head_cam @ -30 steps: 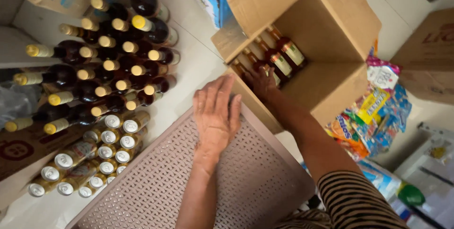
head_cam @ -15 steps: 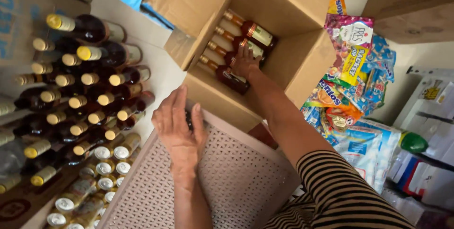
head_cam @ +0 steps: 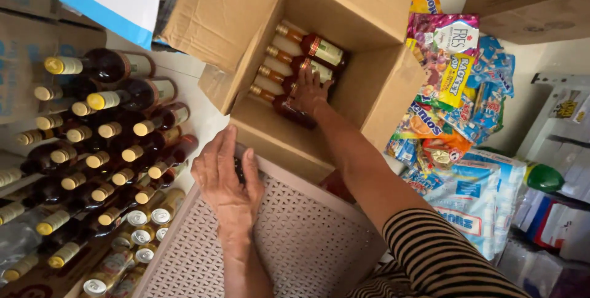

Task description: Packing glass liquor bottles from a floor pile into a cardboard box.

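Observation:
An open cardboard box [head_cam: 375,98] lies on its side with several brown bottles [head_cam: 313,46] with gold caps stacked inside. My right hand [head_cam: 308,92] reaches into the box and rests on the lowest bottle [head_cam: 279,102], fingers over its body. My left hand [head_cam: 224,175] lies flat, fingers apart, on the far edge of a beige perforated plastic stool [head_cam: 295,242] in front of me. It holds nothing.
Several dark bottles with gold caps [head_cam: 104,126] and a few cans [head_cam: 144,230] stand on the floor at left. Colourful snack packets [head_cam: 448,89] pile up at right. More cardboard boxes [head_cam: 528,0] sit at the top right and top left.
My view has shifted toward the box. My right hand has stayed on the bottles inside it, and my left hand has slid to the stool's far edge.

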